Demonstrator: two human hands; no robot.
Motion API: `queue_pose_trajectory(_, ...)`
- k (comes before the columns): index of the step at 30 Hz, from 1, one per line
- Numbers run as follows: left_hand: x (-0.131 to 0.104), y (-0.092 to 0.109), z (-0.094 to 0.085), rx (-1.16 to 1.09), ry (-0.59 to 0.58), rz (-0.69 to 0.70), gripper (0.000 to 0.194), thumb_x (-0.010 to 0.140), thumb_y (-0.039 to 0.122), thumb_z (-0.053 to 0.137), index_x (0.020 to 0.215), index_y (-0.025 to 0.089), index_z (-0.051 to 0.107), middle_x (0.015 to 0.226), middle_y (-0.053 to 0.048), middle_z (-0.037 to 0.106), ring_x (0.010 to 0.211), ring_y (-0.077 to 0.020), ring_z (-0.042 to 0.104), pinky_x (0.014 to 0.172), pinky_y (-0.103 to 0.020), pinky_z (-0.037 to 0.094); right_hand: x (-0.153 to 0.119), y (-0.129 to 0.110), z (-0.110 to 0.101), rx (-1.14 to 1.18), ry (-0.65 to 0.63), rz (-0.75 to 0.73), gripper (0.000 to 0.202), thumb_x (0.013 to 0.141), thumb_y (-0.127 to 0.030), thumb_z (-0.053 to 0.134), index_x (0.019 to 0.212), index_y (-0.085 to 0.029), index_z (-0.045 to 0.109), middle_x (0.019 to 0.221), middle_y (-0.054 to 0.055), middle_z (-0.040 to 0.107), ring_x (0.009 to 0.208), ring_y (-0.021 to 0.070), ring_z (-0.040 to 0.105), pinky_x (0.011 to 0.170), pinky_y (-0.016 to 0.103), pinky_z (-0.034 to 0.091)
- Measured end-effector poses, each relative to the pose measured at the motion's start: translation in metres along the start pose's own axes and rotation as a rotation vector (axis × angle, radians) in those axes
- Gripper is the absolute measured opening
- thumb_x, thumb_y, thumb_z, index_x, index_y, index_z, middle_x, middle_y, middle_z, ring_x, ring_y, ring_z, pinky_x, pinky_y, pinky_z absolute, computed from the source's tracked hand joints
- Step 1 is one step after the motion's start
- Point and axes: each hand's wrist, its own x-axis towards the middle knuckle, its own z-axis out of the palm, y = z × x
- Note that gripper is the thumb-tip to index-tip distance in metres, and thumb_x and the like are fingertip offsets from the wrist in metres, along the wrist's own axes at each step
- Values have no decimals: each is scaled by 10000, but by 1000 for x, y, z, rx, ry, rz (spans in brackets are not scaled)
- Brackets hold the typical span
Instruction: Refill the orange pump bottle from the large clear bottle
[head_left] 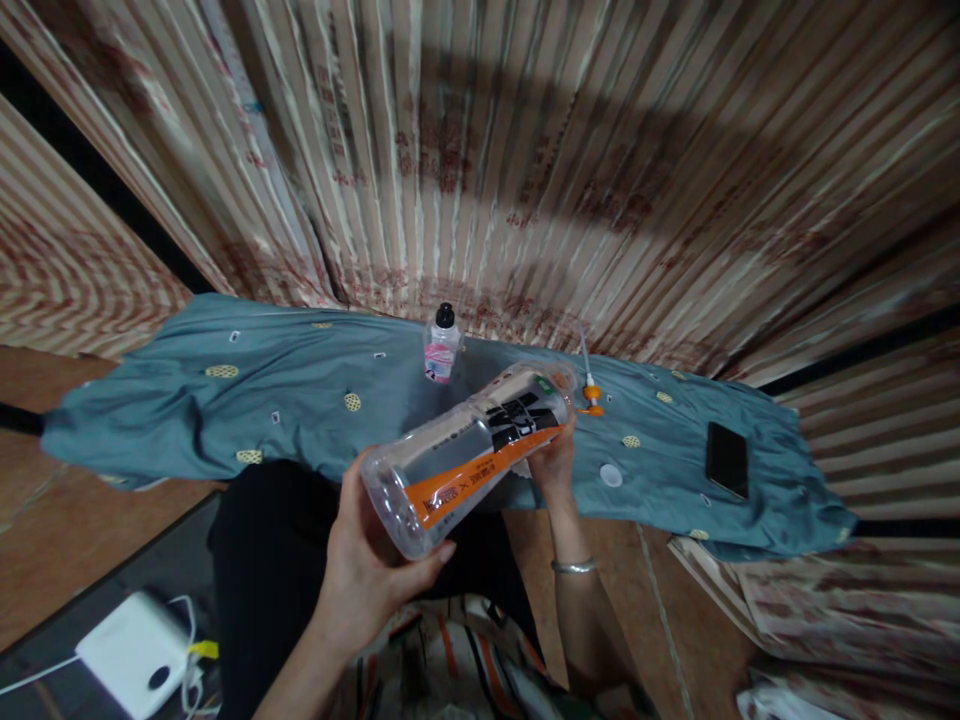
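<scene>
A large clear plastic bottle [480,450] with an orange and black label lies tilted across my two hands, above the cloth. My left hand [367,570] grips its base end, thumb along the near side. At the other end, my right hand [553,462] holds the bottle from below near its shoulder, its fingers mostly hidden behind it. A bit of something white [521,468] shows beside that hand. Just beyond the bottle's top end lies an orange and white pump head [592,395] with its tube pointing away. A small pink-labelled bottle [441,350] with a black cap stands farther back.
The narrow surface is covered by a teal cloth [300,400] with yellow prints. A white round disc [611,475] and a black phone [727,460] lie on its right side. Pleated curtains [480,150] hang behind. A white box-shaped device [135,655] with cables sits at lower left.
</scene>
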Motion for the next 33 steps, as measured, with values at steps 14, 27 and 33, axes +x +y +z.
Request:
queue_pose_trajectory(14, 0, 1, 1, 11, -8, 39, 781, 497, 305, 868, 1180, 197, 503, 1053, -65, 722, 1023, -297, 757, 901, -388, 629, 0, 3, 0, 15, -19, -7, 521, 683, -420, 761, 1098, -216, 522, 939, 85, 767, 876, 254, 750, 760, 357, 605)
queue_pose_trajectory(27, 0, 3, 1, -31, -14, -11, 775, 468, 291, 877, 1129, 185, 488, 1075, -102, 724, 1060, -308, 758, 915, -380, 627, 0, 3, 0, 24, -15, 2, 534, 670, -418, 782, 1085, -226, 505, 936, 75, 753, 938, 266, 742, 800, 371, 605)
queue_pose_trajectory(33, 0, 2, 1, -50, -17, -7, 788, 470, 274, 881, 1147, 189, 485, 1083, -101, 729, 1059, -310, 761, 911, -387, 630, 0, 5, -1, 25, -24, 10, 540, 668, -390, 791, 1100, -220, 515, 951, 84, 764, 924, 275, 752, 800, 386, 613)
